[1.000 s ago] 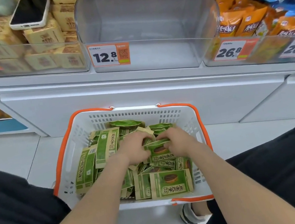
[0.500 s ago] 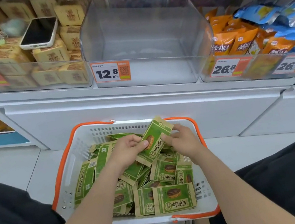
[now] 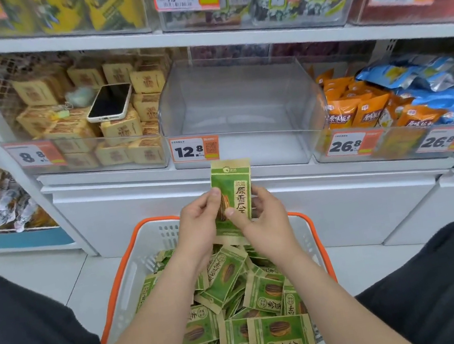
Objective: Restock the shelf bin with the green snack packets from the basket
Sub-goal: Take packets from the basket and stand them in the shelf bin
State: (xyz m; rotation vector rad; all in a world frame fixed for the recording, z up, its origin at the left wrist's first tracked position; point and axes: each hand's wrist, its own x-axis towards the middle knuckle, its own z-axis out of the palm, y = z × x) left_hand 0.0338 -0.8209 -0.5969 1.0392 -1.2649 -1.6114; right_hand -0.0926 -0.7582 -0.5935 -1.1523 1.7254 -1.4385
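Two-handed, pinching one green snack packet with left hand and right hand, over the basket and below the shelf bin, risking dropping it by letting go too soon.

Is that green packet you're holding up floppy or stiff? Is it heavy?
Probably fairly stiff: the packet stands upright above the left hand and right hand without drooping. Likely light, since both hands just pinch it. Its surface looks like matte paper, so probably not slippery; packets in the basket lie flat, so it shouldn't roll.
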